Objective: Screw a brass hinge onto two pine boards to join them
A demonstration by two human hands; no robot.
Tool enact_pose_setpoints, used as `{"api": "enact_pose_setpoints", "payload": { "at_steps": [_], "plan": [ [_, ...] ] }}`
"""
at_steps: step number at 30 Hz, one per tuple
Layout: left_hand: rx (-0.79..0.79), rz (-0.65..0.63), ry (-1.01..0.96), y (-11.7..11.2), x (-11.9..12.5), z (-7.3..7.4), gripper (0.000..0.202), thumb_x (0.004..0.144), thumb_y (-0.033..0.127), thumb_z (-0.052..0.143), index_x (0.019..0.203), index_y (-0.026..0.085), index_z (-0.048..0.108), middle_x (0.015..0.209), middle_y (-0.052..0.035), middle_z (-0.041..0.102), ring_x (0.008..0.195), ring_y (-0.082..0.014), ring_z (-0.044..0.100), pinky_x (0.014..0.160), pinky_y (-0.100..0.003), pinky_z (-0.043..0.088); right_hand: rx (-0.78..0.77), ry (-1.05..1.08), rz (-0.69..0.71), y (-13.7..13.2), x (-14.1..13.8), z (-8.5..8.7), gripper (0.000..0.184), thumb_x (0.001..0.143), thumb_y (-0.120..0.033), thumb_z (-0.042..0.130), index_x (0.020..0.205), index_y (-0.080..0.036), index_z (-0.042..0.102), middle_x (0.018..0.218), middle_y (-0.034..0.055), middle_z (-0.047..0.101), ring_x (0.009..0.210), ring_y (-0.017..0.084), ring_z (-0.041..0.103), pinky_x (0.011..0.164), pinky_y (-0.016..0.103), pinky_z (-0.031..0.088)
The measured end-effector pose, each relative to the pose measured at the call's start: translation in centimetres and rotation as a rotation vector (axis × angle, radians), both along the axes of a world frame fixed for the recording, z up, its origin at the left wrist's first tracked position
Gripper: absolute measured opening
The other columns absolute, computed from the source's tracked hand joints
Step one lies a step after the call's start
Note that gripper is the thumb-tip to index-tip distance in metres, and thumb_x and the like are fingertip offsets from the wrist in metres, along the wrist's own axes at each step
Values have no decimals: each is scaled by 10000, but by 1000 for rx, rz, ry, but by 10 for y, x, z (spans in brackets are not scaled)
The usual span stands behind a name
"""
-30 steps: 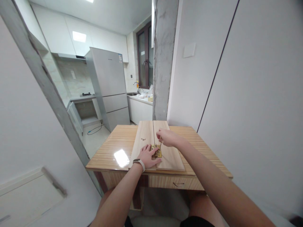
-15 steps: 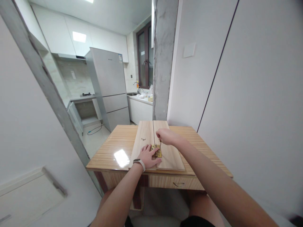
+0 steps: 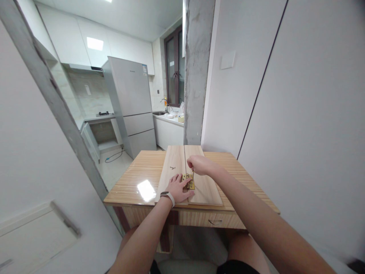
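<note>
Two pale wooden boards lie side by side, a left board (image 3: pixel 174 154) and a right board (image 3: pixel 209 192), with a narrow seam between them. A brass hinge (image 3: pixel 192 187) lies flat across the seam. My left hand (image 3: pixel 177 189) presses down with spread fingers on the hinge and the boards, covering part of the hinge. Above the hinge's right leaf, my right hand (image 3: pixel 200 164) is closed around a screwdriver (image 3: pixel 193 176). Its thin shaft points down at the leaf, while the handle is hidden in the fist. A few small screws (image 3: pixel 172 168) rest on the left board.
The boards lie on a glossy wood-grain table (image 3: pixel 131 182) with a drawer handle (image 3: pixel 215 222) at its front. A white wall (image 3: pixel 285 114) stands close on the right. Beyond the table are a grey pillar (image 3: pixel 196 83) and a silver refrigerator (image 3: pixel 134 91).
</note>
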State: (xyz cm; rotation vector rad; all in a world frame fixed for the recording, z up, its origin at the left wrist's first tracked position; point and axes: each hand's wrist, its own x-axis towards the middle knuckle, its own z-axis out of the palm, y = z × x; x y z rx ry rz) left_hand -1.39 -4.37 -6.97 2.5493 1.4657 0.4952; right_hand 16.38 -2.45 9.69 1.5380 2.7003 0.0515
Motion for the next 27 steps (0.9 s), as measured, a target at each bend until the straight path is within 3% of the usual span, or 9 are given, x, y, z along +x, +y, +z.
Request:
{"api": "enact_pose_setpoints", "payload": {
  "at_steps": [8,12,17,22,27],
  "plan": [
    [-11,-1,-4,-1,0,1,793,831,847,421,1504,428,418,1606,-62,337,1476,-382,252,1167,-579,204,-40,43,-27,4,2,1,138,811,-140,680,929,-204,713,960,57,748,845,166,657,628,232,364],
    [-8,-4,-7,-1,-1,1,789,830,847,424,1501,431,421,1605,-60,338,1472,-385,253,1165,-578,209,-19,52,-70,5,1,-2,94,873,-244,657,941,-204,708,990,75,746,872,178,659,644,245,367],
    [4,-2,-3,-1,-1,0,802,825,864,405,1497,426,430,1592,-77,352,1464,-386,267,1157,-581,222,48,47,-127,8,4,-7,193,944,-360,573,944,-198,679,980,94,734,896,201,662,663,263,374],
    [12,4,-6,-1,-1,-1,786,828,849,427,1493,430,434,1586,-75,365,1461,-379,279,1154,-577,234,-1,79,-62,6,8,-5,152,842,-214,667,992,-189,659,1107,89,702,936,182,648,684,238,387],
    [-5,-2,-5,-1,-1,1,788,834,841,425,1504,425,420,1603,-63,342,1468,-383,259,1166,-578,209,-44,58,-67,2,5,1,136,805,-150,683,931,-203,684,1009,60,731,899,179,651,646,236,375]
  ]
}}
